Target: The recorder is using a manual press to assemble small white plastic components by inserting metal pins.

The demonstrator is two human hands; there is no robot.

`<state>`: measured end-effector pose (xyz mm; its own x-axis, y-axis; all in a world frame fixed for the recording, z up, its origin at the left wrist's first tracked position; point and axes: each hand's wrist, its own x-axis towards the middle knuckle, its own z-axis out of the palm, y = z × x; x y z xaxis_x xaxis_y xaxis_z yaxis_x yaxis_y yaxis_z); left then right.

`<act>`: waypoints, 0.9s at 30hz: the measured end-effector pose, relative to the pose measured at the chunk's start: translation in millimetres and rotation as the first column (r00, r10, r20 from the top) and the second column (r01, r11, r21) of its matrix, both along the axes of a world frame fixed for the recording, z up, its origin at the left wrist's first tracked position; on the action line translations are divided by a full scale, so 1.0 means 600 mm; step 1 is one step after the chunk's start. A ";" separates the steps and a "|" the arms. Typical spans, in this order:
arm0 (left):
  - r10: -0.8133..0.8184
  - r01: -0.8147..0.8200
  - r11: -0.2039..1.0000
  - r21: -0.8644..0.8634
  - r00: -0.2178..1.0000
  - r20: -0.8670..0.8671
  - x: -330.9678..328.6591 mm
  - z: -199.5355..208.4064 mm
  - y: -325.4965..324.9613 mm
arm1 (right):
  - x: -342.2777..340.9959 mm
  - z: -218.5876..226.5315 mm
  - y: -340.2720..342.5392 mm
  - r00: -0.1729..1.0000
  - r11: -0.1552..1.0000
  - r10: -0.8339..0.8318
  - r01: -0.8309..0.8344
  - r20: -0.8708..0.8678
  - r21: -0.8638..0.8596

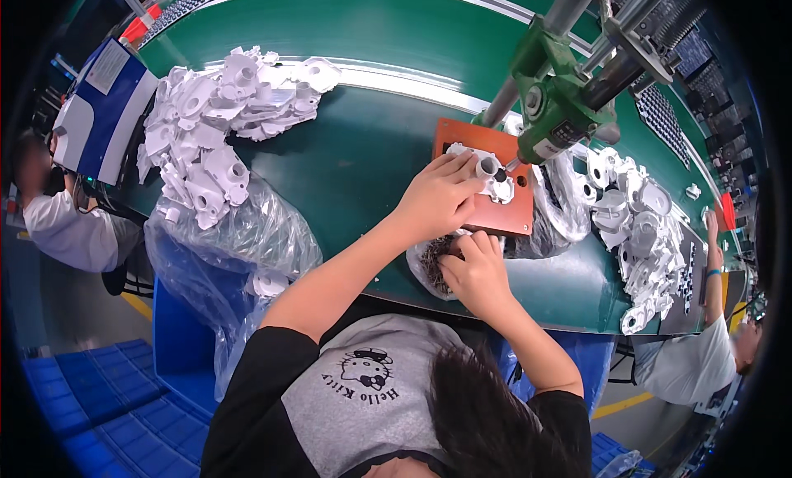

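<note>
My left hand [437,197] lies over a white plastic part [500,188], its fingers holding the part down on an orange block [516,218]. The part has a round upright tube and a dark spot beside it. Just above stands the tip of a green press [549,119]. Nearer to me, my right hand [478,272] has its fingers curled together at a clear bag of small brownish metal pieces [432,265]. What sits between those fingertips is too small to make out.
White plastic parts [206,107] are heaped at the left, above a plastic bag [239,239] and a blue bin [181,329]. Another pile of white parts [648,230] lies right of the press. People work at both sides, one with a hand [713,229] near the right edge.
</note>
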<state>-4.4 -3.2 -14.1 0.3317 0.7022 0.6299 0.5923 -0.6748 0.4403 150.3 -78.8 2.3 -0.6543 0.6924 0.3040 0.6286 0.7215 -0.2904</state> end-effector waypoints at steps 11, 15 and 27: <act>-0.002 0.002 1.000 -0.002 1.000 0.008 0.000 0.010 -0.002 | 0.080 0.055 0.156 0.785 0.837 -0.469 0.249 -0.405 -0.487; -0.005 0.005 1.000 -0.011 1.000 0.007 -0.001 0.006 0.000 | 0.084 0.043 0.186 0.742 0.759 -0.538 0.221 -0.400 -0.612; 0.016 -0.015 1.000 -0.011 1.000 0.014 0.001 0.004 -0.001 | 0.085 0.042 0.201 0.753 0.739 -0.481 0.073 -0.449 -0.670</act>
